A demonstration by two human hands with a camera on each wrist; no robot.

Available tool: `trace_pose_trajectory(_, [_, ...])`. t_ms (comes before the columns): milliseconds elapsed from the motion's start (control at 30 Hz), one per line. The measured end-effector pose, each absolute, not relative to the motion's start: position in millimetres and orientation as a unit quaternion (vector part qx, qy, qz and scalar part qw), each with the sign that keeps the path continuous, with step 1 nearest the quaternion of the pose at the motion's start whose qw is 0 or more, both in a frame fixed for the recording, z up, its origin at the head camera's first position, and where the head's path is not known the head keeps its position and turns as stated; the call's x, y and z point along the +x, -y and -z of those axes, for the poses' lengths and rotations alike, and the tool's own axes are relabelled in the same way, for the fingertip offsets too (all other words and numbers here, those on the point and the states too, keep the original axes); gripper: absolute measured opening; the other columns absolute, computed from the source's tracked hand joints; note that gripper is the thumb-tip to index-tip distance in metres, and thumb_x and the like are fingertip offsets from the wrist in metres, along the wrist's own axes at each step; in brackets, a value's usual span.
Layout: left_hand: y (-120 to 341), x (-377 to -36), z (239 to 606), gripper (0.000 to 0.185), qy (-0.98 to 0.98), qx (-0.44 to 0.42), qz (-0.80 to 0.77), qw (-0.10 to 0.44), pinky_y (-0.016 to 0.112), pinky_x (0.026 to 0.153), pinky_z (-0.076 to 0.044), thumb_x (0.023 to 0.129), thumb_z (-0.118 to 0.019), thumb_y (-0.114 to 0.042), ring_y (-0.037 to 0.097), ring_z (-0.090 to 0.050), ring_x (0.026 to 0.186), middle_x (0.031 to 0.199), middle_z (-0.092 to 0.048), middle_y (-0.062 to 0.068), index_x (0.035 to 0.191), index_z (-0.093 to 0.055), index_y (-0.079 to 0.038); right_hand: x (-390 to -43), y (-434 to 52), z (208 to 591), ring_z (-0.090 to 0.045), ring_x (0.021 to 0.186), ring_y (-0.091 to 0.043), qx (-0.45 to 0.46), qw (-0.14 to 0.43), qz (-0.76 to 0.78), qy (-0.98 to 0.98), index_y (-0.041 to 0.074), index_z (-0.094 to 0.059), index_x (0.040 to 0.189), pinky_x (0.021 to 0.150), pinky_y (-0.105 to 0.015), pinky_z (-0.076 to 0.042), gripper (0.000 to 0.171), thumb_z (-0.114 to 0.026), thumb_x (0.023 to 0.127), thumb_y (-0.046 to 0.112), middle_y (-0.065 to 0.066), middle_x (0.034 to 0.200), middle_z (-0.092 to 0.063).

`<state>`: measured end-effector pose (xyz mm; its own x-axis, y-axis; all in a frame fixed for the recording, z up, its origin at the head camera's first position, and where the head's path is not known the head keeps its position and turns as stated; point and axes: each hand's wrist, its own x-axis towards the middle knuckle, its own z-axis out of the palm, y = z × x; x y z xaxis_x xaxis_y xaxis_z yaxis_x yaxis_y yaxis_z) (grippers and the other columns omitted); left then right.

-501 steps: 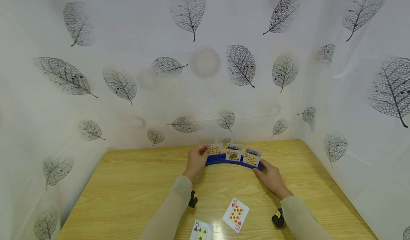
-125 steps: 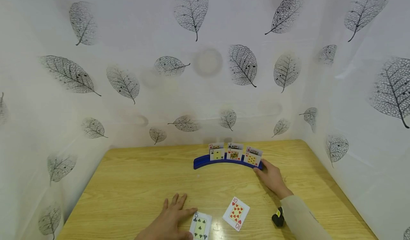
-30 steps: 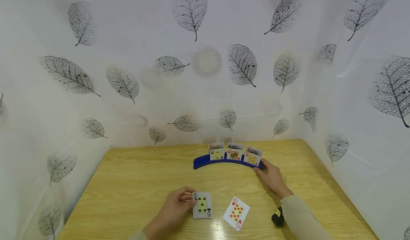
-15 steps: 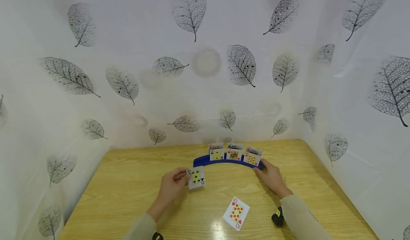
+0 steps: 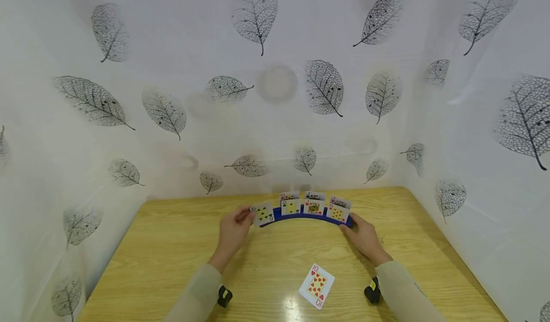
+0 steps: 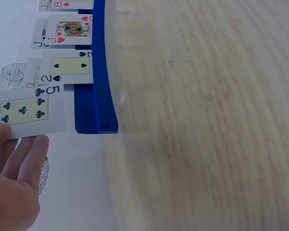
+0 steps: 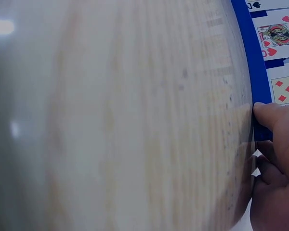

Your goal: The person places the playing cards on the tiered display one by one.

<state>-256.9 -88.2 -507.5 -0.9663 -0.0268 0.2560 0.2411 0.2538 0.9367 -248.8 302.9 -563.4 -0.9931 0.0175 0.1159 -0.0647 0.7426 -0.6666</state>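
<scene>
My left hand [image 5: 234, 229] pinches a five of clubs [image 6: 24, 111] by its edge between thumb and fingers. The card is upright at the left end of the curved blue card holder [image 5: 307, 216], and in the left wrist view a small gap shows between its lower edge and the holder [image 6: 97, 113]. My right hand [image 5: 364, 236] grips the holder's right end, thumb in front [image 7: 267, 113]. Standing in the holder are a two of spades [image 5: 290, 207], a jack of hearts [image 5: 314, 207] and an eight of diamonds [image 6: 62, 4], each with another card behind.
A ten of hearts [image 5: 317, 286] lies face up on the wooden table [image 5: 172, 245] nearer to me. Behind the table hangs a white curtain [image 5: 180, 49] with leaf prints. Black wrist devices [image 5: 372, 291] sit under my forearms.
Since the oldest frame, the two of spades has come to stand in front of a ten. My left hand has lifted the five of clubs off the table and carried it forward to the holder.
</scene>
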Motion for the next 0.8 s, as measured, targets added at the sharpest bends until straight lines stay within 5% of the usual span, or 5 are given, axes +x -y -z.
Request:
trace_pose_trajectory(400, [77.7, -278.9, 507.1, 0.019, 0.792, -0.082, 0.580, 0.170, 0.038, 0.090, -0.064, 0.098, -0.073, -0.005, 0.038, -0.077, 0.104, 0.111, -0.078, 0.022, 0.114, -0.076, 0.004, -250.4, -304.1, 565.5, -0.064, 0.127, -0.048, 0.017, 0.067, -0.356, 0.932, -0.007, -0.052, 0.148, 0.107, -0.063, -0.051, 0.056, -0.068, 0.105, 0.025, -0.031, 0.134, -0.067])
trace_pose_trajectory(800, [72.2, -289.0, 508.4, 0.017, 0.794, -0.059, 0.580, 0.171, 0.044, 0.086, -0.065, 0.098, -0.073, -0.005, 0.037, -0.077, 0.102, 0.109, -0.079, 0.021, 0.114, -0.077, 0.002, -251.3, -304.0, 567.2, -0.065, 0.127, -0.047, 0.014, 0.065, -0.361, 0.930, -0.005, -0.052, 0.149, 0.107, -0.062, -0.052, 0.056, -0.068, 0.105, 0.025, -0.030, 0.134, -0.068])
